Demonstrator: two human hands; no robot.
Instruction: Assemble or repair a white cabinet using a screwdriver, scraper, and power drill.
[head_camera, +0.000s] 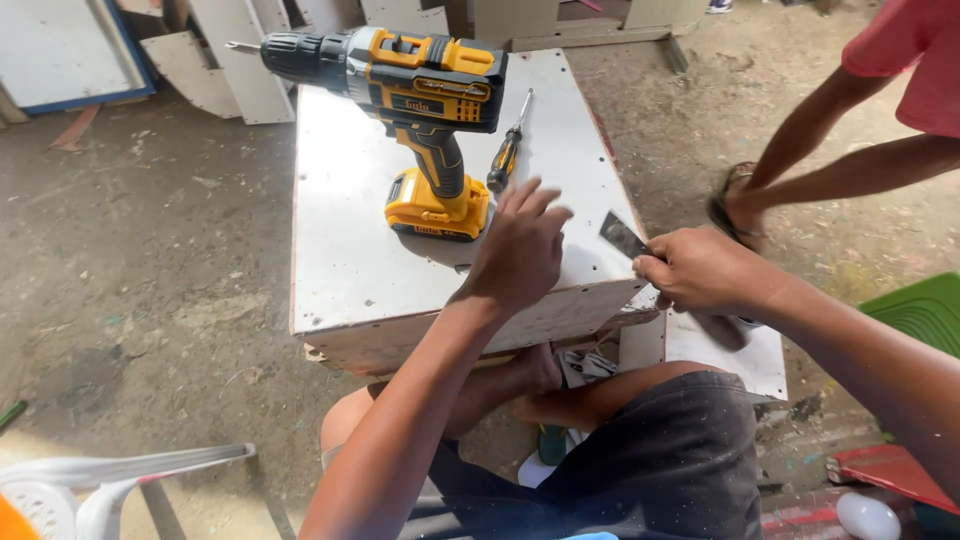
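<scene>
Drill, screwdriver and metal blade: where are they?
Drill (425, 80), head view, on its yellow body.
Screwdriver (502, 165), head view, on its handle.
Metal blade (622, 236), head view, on the flat part before the right hand (700, 270).

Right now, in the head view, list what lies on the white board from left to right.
Cordless drill → screwdriver → the person's left hand pressing flat on the white board → dark flat blade held in the right hand.

The board (360, 240) is smooth, white laminate with chipped, rough wooden edges. The drill (410, 110) is glossy yellow-and-black plastic; the blade (622, 237) looks like dull grey metal.
</scene>
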